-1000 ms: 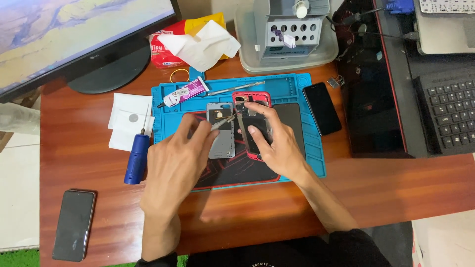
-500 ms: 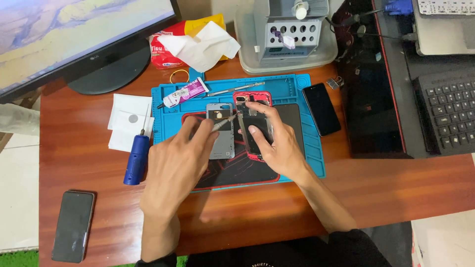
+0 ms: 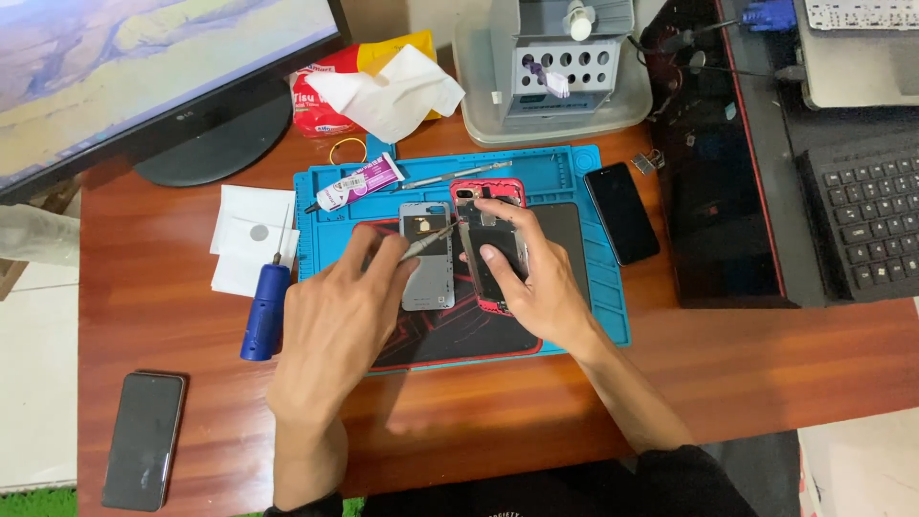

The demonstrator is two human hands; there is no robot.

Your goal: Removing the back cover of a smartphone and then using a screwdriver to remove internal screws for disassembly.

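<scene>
My left hand [image 3: 337, 321] grips a thin metal tool [image 3: 427, 243] whose tip points at an opened red-framed phone [image 3: 489, 239]. My right hand [image 3: 529, 273] rests on that phone, fingers pressing its inner parts and holding it against the mat. A grey back cover [image 3: 427, 268] lies flat between my two hands. Everything sits on a blue work mat [image 3: 565, 177] with a dark red-edged pad [image 3: 459, 335] on top.
A blue screwdriver [image 3: 265, 304], white papers [image 3: 247, 235], a glue tube [image 3: 356, 183], metal tweezers [image 3: 458, 173] and black phones [image 3: 621, 212] [image 3: 144, 438] lie around. Behind stand a monitor [image 3: 144, 67], tissue pack [image 3: 383, 81] and grey tool holder [image 3: 555, 67]. A keyboard [image 3: 866, 225] is at right.
Both hands stay on the phone; the tool tip in my left hand has shifted slightly toward the red-framed phone.
</scene>
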